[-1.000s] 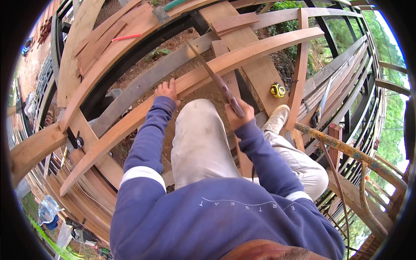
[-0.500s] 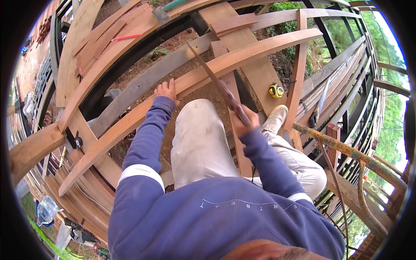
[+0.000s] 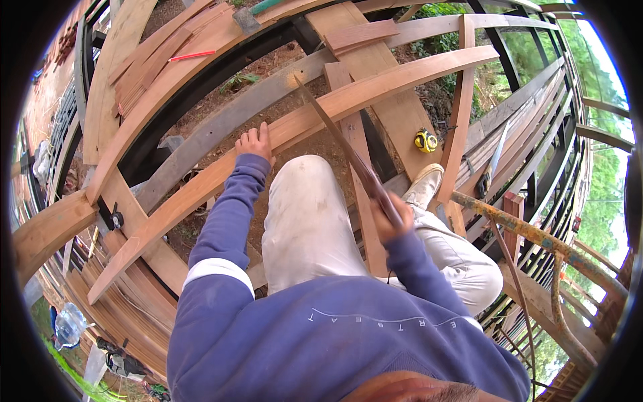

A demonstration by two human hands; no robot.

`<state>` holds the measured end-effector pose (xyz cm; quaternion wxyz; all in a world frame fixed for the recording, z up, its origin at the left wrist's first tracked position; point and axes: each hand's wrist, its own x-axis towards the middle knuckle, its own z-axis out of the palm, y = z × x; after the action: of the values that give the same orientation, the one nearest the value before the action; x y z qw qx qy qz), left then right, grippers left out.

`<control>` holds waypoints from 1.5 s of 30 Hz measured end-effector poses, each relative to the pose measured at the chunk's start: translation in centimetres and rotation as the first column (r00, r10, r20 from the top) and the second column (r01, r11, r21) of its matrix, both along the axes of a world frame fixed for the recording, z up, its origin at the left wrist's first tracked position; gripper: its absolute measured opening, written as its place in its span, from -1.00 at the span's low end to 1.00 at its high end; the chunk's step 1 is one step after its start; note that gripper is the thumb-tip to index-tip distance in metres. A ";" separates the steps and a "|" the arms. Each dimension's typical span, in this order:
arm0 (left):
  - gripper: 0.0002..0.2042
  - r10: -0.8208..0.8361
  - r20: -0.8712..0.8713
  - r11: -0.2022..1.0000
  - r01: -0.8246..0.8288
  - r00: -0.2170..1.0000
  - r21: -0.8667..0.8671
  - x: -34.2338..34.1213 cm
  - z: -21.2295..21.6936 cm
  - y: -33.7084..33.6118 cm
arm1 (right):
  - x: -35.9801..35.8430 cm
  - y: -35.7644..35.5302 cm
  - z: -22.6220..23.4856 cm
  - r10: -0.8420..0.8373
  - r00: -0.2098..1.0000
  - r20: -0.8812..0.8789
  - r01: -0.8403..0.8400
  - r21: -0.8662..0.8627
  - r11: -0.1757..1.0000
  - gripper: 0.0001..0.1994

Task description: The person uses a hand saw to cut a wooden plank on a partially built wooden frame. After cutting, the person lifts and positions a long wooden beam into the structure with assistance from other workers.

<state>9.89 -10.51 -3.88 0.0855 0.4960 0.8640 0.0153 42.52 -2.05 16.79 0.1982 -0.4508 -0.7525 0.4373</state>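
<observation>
Outdoor framework of curved wooden beams and dark struts is spreading over brown soil [image 3: 284,175] and green plants. Writing: spaced white capitals are running along a thin white line across the chest of the navy sweatshirt [image 3: 281,355]; marks on the round yellow-and-black tape measure [image 3: 426,140] are too small to read.

Handsaw, long and tapering, with brown handle [image 3: 338,142]: lying across a long, gently curved, reddish-brown wooden plank [image 3: 295,130]. Long axis is running diagonally; narrow tip is pointing away and leftward, handle toward the person and rightward. Blade-to-plank contact: cannot tell.

Right hand [image 3: 388,218], slightly blurred, is gripping the handle, fingers wrapping round it. Left hand [image 3: 254,144] is resting on the plank, left of the blade, fingers close together, one reaching further forward; cannot tell whether the thumb is pinching from below.

Materials: plank is showing smooth, fine grain; the wide, pale, flat board [image 3: 402,119] is bearing the tape measure. Thin red pencil [image 3: 192,55] is lying near rough, reddish wood offcuts [image 3: 151,63]. Metal tube [image 3: 522,221] is showing flaking orange rust.
</observation>
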 end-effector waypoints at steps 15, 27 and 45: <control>-0.03 0.011 0.037 0.999 -0.009 0.999 -0.053 -0.2 0.5 0.1 | 3.4 -2.0 2.5 -0.024 0.998 0.065 0.030 -0.082 0.996 -0.84; -0.02 0.018 0.030 0.997 -0.015 0.999 -0.078 0.0 0.8 -0.2 | 3.8 -1.9 2.5 -0.015 0.992 0.127 0.033 -0.138 0.990 -0.80; 0.00 0.015 0.058 0.995 -0.009 0.998 -0.103 -0.4 0.3 0.3 | -1.0 1.3 -1.7 -0.016 0.999 0.048 0.018 -0.043 0.999 -0.86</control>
<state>9.53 -10.22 -3.62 0.1360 0.4853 0.8636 -0.0141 41.55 -0.74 15.10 0.1742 -0.4716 -0.7436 0.4408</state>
